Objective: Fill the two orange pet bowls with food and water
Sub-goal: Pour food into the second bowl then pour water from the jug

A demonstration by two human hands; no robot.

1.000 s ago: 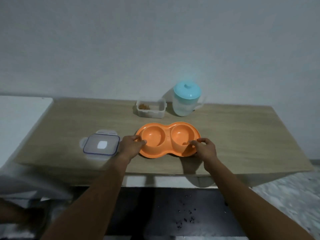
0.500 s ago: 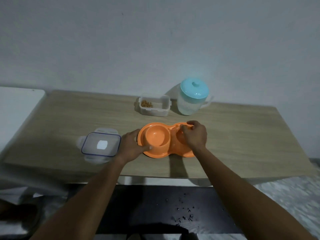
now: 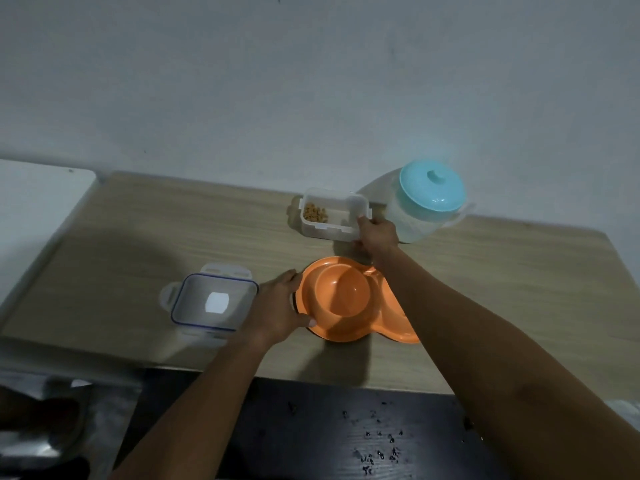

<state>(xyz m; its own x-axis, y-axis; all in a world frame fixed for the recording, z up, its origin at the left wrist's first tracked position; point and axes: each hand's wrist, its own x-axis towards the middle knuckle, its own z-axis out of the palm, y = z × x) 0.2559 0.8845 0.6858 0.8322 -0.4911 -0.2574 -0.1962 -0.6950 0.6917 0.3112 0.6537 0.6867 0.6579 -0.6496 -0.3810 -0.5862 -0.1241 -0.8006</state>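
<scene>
The orange double pet bowl (image 3: pixel 346 299) lies near the table's front edge; both bowls look empty, and my right forearm hides most of the right one. My left hand (image 3: pixel 277 308) grips its left rim. Behind it stands a clear food container (image 3: pixel 330 216) with brown kibble piled in its left end. My right hand (image 3: pixel 375 233) holds that container at its right front corner. A clear water jug with a turquoise lid (image 3: pixel 427 199) stands just right of the container.
The container's clear lid with a blue seal (image 3: pixel 213 301) lies flat left of the pet bowl. The wooden table (image 3: pixel 138 237) backs onto a grey wall. A white surface (image 3: pixel 34 195) adjoins at far left. Dark crumbs dot the black floor below.
My right hand left the orange bowl's right side and reached back to grasp the food container. My left hand stays on the bowl's left rim. The camera moved closer.
</scene>
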